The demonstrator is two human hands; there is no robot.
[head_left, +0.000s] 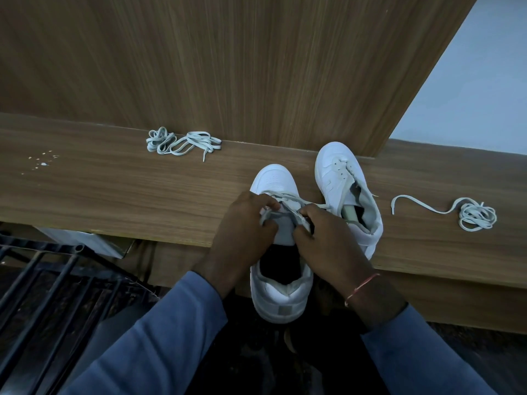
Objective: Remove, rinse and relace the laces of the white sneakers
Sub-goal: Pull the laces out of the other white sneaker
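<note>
The left hand (pixel 245 223) and right hand (pixel 325 235) pinch the near sneaker (pixel 273 178) at its eyelet flaps; its lace (pixel 293 198) crosses just beyond the fingertips, shoe's long axis pointing away, toe farthest

My near sneaker (pixel 281 297) is white with a black inside and a small grey heel patch; the far sneaker (pixel 333 169) is white too. Both loose lace bundles (pixel 182 143) (pixel 476 216) are pale grey-white on the brown, fine-grained wooden ledge (pixel 114 189). My sleeves (pixel 159 337) are blue, my wrist thread (pixel 362 286) red-orange, the grate (pixel 42 280) black.
</note>
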